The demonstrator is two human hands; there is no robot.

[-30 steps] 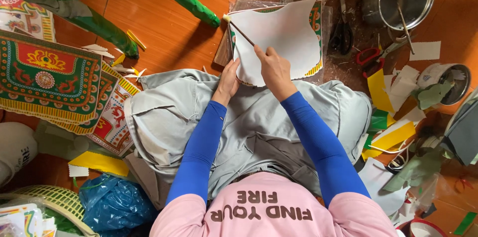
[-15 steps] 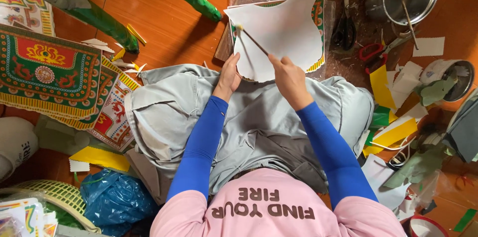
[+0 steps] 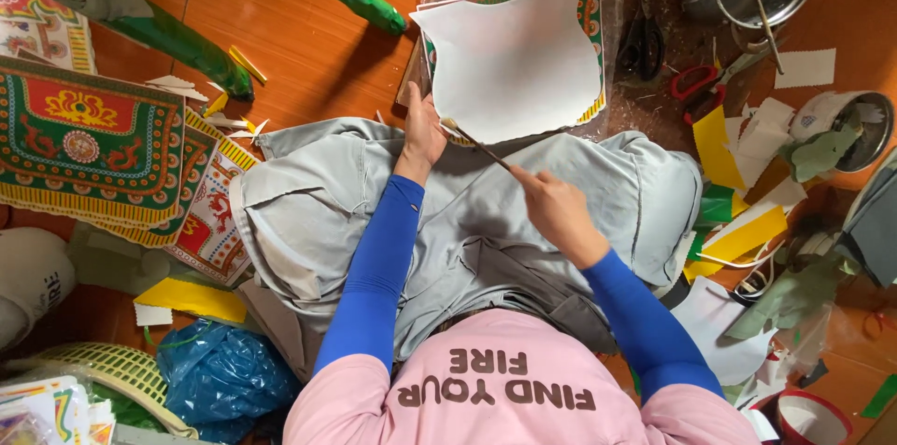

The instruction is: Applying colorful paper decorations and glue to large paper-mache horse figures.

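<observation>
The left hand (image 3: 422, 132) presses on the near edge of the white cut-out sheet (image 3: 514, 57), which lies on the floor just past the knees. The right hand (image 3: 556, 211) has its grip closed on a thin brush (image 3: 476, 143), tip at the sheet's lower edge. Spreading evenly probably calls for light strokes along the border while the sheet is pinned flat.

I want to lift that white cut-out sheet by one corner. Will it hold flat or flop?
The white sheet looks thin and card-like, so it would probably sag a little yet keep its shape. It seems light, likely to slide easily on the clear plastic beneath; the left hand pins its edge.
</observation>
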